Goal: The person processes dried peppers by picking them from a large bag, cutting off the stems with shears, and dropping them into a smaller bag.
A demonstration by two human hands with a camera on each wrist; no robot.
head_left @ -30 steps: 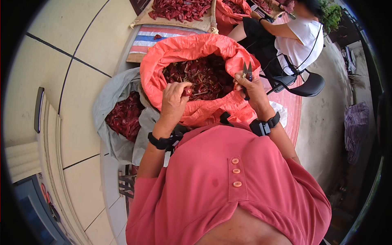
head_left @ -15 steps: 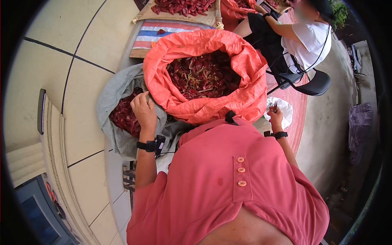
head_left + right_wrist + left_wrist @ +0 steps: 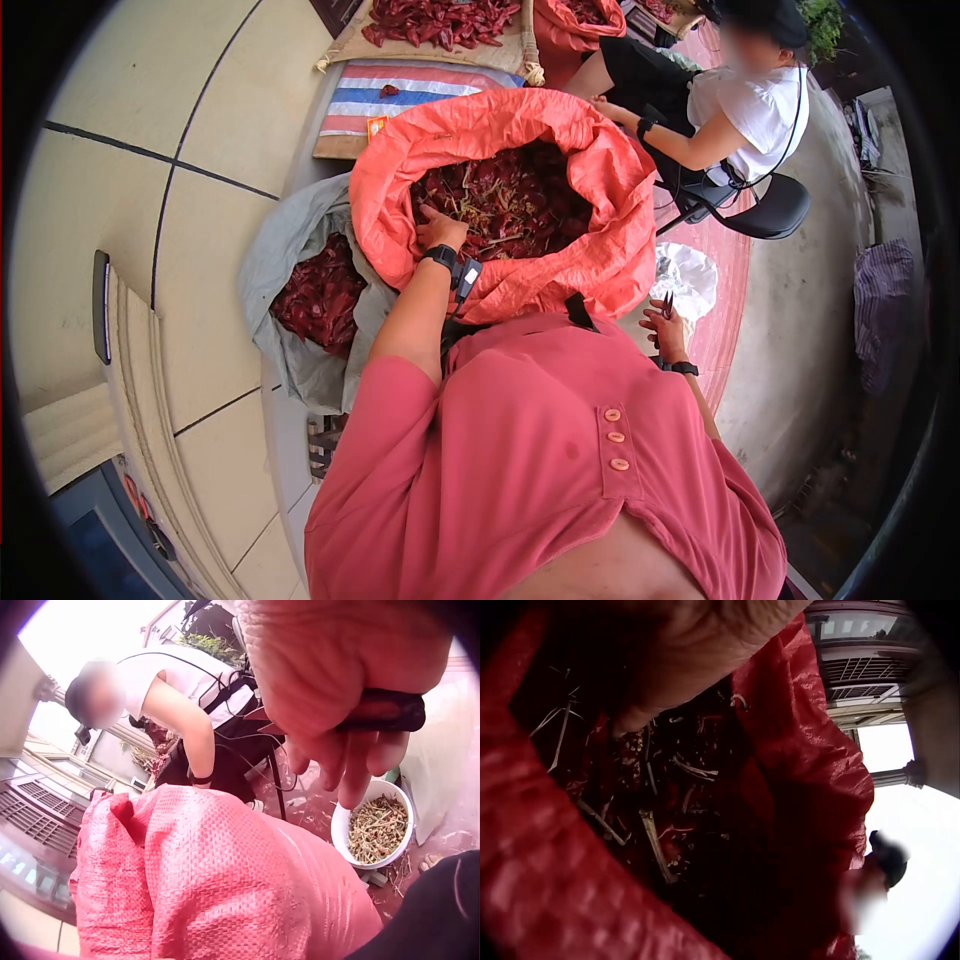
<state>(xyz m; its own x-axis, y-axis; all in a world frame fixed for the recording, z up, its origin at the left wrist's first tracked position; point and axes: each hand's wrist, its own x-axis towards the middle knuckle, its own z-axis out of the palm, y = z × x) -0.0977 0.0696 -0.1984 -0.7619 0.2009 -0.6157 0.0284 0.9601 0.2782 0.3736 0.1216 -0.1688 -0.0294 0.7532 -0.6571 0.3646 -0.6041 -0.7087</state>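
In the head view, the left hand (image 3: 440, 232) reaches into the left part of a large coral-red woven plastic sack (image 3: 560, 282), its fingers at the dried, wrinkled red chillies (image 3: 560, 195) inside; whether they grip one cannot be told. Straw-coloured stems lie over these chillies. Beside that sack, a grey fabric sack (image 3: 262, 255) holds more dark red chillies (image 3: 320, 290). The right hand (image 3: 668, 330), to the right of the red sack, holds small scissors with dark pointed blades and a black handle (image 3: 668, 305); their long axis runs away from the wearer, tips foremost.

In the left wrist view, the left hand comes in from the top, fingertips down at the shadowed chillies and scattered pale stems (image 3: 658, 847), which point in several directions.

In the right wrist view, the scissors' black handle is clamped against the palm, the other fingers hanging loosely below. The scissors lie nearly level across the picture, blades to the left, tips slightly apart. Below the hand, a round white bucket (image 3: 339, 831) contains short pale stem pieces (image 3: 379, 829).
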